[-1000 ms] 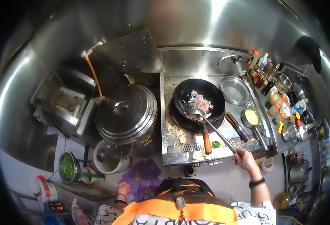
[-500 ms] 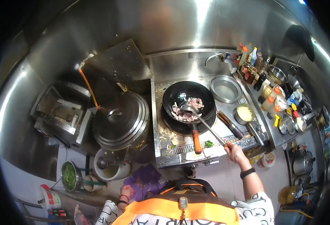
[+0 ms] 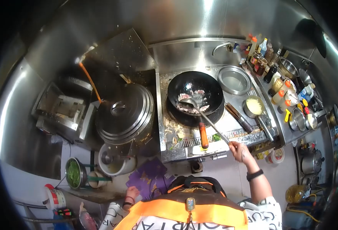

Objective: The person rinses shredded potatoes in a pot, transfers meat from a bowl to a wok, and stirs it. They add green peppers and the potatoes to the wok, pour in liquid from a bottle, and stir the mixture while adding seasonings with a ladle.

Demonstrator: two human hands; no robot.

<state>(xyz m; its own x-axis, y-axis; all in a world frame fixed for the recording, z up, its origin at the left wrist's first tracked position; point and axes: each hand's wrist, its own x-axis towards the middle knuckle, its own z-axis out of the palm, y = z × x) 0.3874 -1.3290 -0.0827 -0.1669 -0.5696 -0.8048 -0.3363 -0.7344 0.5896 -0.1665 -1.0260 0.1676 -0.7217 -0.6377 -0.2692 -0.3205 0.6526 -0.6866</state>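
My right hand [image 3: 238, 151] is closed around the end of a long-handled ladle [image 3: 215, 126]. The ladle's bowl rests among sliced meat [image 3: 195, 109] inside a black wok [image 3: 176, 84]. The wok sits on the stove, its wooden handle [image 3: 204, 136] pointing toward me with no hand on it. Down by my waist, my left hand [image 3: 133, 193] has its fingers curled in, with nothing visible in them. It is nearest to a purple patterned sheet [image 3: 150, 174].
Right of the wok stand a metal basin [image 3: 235, 79] and a handled pot of pale yellow food [image 3: 253, 107]. Sauce bottles [image 3: 278, 96] crowd the right counter. A large lidded pot [image 3: 124, 113] stands left; below it are a white bucket [image 3: 128, 166] and a bowl of greens [image 3: 74, 173].
The ladle's bowl has shifted left and toward me within the wok, and the meat is spread differently. My right hand still grips the handle. The view has tilted slightly.
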